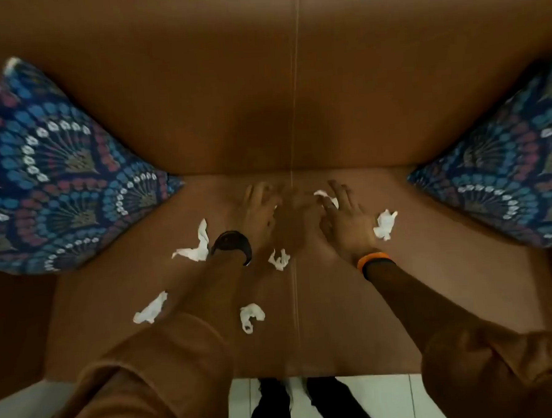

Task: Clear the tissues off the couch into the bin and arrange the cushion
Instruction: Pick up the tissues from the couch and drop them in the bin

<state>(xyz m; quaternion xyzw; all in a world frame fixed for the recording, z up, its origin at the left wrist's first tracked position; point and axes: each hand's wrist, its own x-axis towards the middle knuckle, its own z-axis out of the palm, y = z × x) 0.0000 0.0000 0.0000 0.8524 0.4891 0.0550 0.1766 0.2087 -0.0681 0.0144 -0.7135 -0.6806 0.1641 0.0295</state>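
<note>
**Both hands out over the couch seat**

The left hand (258, 206) and right hand (342, 218) reach toward the back of the brown couch (337, 301), fingers spread, each grip wide open. A tissue (325, 196) lies at the right fingertips (held or merely touched, I cannot tell). Five more crumpled tissues (280, 259) lie scattered on the seat around the forearms. A patterned cushion (53, 188) leans in each corner.
</note>
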